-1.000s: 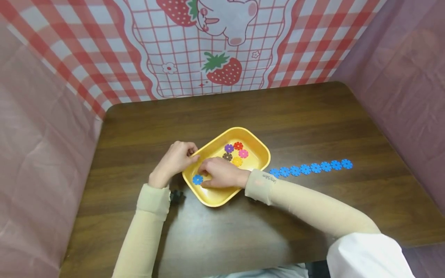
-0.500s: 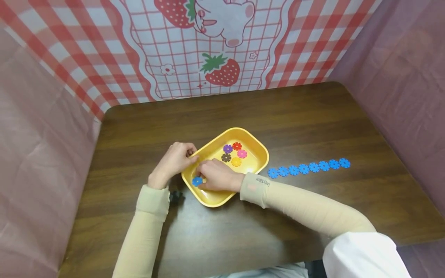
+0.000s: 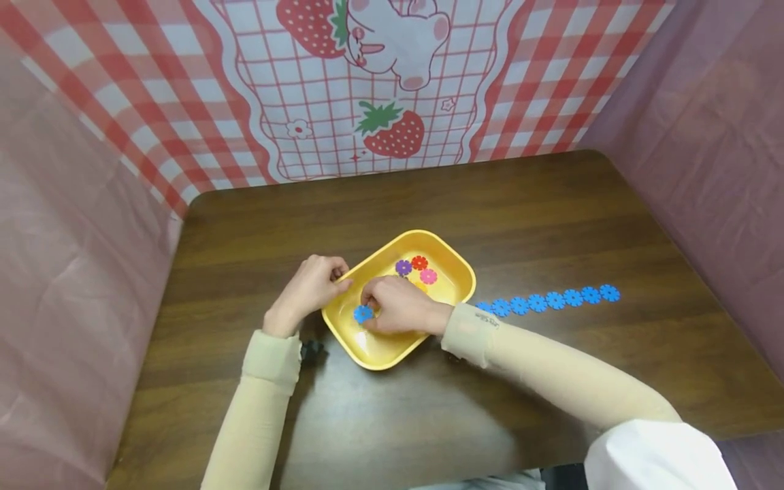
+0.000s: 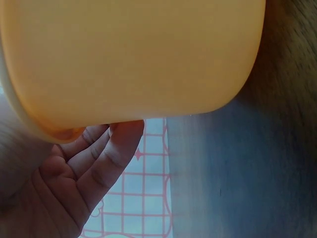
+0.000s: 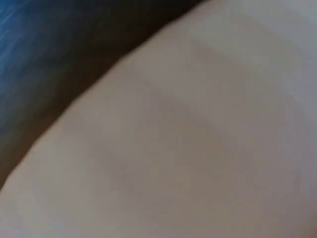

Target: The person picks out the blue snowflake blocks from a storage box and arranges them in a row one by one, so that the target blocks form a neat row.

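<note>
My right hand (image 3: 404, 305) reaches into a yellow tray (image 3: 457, 264) and pinches a blue snowflake-shaped disc (image 3: 363, 314) between thumb and fingers, over the tray's left part. My left hand (image 3: 311, 284) holds the tray's left rim, thumb at the edge. In the left wrist view, the left fingers (image 4: 113, 156) press against the outside wall of the tray. Purple (image 3: 403, 267), red (image 3: 419, 263) and pink (image 3: 428, 276) discs lie on the tray floor; a yellow disc (image 3: 421, 287) is partly behind the right hand. The right wrist view is filled by blurred skin.
A row of several blue discs (image 3: 554, 300) extends rightward across the brown table (image 3: 527, 204), its near end by the right sleeve (image 3: 471, 333). A strawberry-print checked cloth (image 3: 392, 129) hangs behind the table, with pink cloth (image 3: 692, 136) at the sides.
The right hand has moved slightly right and up with the blue disc, now covering the brown disc and part of the yellow one. The left hand stays on the rim.
</note>
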A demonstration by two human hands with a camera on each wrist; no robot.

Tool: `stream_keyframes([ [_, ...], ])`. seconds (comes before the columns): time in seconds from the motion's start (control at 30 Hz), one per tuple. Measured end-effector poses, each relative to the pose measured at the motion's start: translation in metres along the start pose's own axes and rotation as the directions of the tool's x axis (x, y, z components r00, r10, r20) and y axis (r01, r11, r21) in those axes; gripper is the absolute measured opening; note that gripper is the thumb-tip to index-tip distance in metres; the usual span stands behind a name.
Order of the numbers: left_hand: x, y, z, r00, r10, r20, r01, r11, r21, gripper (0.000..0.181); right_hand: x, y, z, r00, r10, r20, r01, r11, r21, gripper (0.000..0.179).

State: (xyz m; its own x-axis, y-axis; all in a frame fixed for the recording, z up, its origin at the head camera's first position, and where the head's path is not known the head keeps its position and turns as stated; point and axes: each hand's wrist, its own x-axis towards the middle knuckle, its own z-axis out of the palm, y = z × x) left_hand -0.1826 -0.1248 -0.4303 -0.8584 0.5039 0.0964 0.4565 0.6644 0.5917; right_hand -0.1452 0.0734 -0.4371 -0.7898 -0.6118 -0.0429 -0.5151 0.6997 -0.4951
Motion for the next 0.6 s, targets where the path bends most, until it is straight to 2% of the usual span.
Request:
stream_keyframes([
  [0.3,0.0,0.001,0.0,1.0,-0.015,0.005,0.015,1.0,-0.007,0.007,-0.024,0.018,-0.041,0.994,0.034,-0.106,-0.026,0.996,0.083,0.022],
  [0.43,0.0,0.0,0.001,1.0,-0.012,0.008,0.012,1.0,-0.008,0.007,-0.04,0.027,-0.057,0.984,0.047,-0.169,-0.027,0.992,0.12,0.023],
  [0.6,-0.001,0.001,-0.001,1.0,-0.02,0.015,0.02,1.0,-0.017,0.007,-0.06,0.04,-0.074,0.968,0.094,-0.231,-0.068,0.991,0.115,0.024],
])
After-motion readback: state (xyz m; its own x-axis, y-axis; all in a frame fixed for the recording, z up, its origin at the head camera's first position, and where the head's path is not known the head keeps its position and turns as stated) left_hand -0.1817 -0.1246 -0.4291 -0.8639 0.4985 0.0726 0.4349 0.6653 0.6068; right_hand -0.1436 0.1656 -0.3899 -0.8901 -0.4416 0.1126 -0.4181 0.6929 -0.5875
